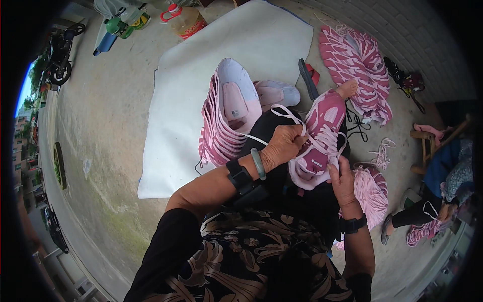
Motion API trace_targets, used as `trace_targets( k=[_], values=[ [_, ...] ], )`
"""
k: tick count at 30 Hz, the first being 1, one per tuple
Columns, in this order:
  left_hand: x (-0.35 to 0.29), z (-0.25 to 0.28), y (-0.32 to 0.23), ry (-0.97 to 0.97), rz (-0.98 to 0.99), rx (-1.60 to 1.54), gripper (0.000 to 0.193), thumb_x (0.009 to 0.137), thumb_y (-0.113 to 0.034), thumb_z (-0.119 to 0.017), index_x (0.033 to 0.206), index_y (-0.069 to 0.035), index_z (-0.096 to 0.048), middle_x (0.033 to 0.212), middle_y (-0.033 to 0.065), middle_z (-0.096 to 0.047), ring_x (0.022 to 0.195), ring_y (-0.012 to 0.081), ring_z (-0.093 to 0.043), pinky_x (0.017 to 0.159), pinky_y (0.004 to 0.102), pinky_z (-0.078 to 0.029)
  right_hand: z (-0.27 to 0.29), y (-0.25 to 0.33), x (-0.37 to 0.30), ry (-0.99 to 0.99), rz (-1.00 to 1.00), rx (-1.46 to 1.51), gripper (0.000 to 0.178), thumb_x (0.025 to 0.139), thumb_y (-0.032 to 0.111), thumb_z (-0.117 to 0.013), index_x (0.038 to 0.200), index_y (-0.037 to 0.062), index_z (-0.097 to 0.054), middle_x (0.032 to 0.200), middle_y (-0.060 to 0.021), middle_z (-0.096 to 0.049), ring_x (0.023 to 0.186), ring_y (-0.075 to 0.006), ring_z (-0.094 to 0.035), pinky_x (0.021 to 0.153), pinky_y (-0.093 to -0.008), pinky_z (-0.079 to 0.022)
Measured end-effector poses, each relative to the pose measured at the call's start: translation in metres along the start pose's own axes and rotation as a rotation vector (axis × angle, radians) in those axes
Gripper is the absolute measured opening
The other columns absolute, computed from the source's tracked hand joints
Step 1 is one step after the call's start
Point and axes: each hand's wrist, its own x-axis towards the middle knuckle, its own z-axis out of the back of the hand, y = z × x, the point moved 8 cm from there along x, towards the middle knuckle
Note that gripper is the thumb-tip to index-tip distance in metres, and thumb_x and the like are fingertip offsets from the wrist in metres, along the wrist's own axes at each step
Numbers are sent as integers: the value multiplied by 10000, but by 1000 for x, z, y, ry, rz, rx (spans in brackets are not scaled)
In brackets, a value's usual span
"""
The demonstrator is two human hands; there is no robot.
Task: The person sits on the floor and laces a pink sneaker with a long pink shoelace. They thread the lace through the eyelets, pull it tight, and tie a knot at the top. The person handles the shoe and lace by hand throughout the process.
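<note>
A pink-and-magenta sneaker upper lies across my lap, its eyelets partly threaded with pale pink lace. My left hand is closed in a pinch on the shoelace beside the eyelets; the lace loops up above the fingers and a length trails left. At the collar end my right hand grips the upper's edge between thumb and fingers, close to a loop of lace. Left of my lap, a nested stack of similar uppers rests on a white sheet, with another upper lying behind it.
The white sheet covers the ground ahead. Bundled pink uppers lie far right, near a dark slipper. Loose laces and a lace bundle are at my right. Bottles stand behind the sheet. Another person sits at right.
</note>
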Motion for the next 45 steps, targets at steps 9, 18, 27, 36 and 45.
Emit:
trace_targets(
  k=[9,18,27,36,45],
  values=[
    [-8,0,-31,-4,-352,357,29,770,-6,-560,757,-20,-538,653,143,-561,594,276,-569,541,332,-461,-4,-3,-2,-2,-63,87,373,798,139,-649,1098,40,-451,778,-106,-624,549,-154,-605,466,-263,-479],
    [-7,-17,-36,116,-447,628,107,714,-67,-578,800,-21,-536,690,151,-595,703,330,-607,611,409,-479,24,24,-9,-177,7,-113,186,762,92,-675,831,40,-511,620,-71,-527,517,-161,-502,489,-293,-409],
    [-30,-4,-58,-72,-505,622,426,673,-175,-678,1010,-18,-470,796,131,-545,774,311,-571,701,380,-468,-7,92,19,-79,333,-105,119,725,3,-606,839,38,-600,756,-97,-553,655,-250,-572,595,-319,-464],
    [-28,-8,-33,-1,-401,588,318,679,-100,-597,975,16,-576,833,171,-600,781,338,-589,695,383,-488,-36,95,31,-111,450,-354,169,719,101,-613,875,56,-565,783,-87,-539,699,-284,-570,600,-357,-466],
    [-27,-11,-39,15,-373,623,320,713,-85,-577,1018,11,-572,859,181,-612,797,342,-595,712,389,-489,-34,116,16,-82,563,-794,180,633,60,-590,789,61,-500,725,-91,-476,658,-276,-519,614,-364,-404]
  ],
)
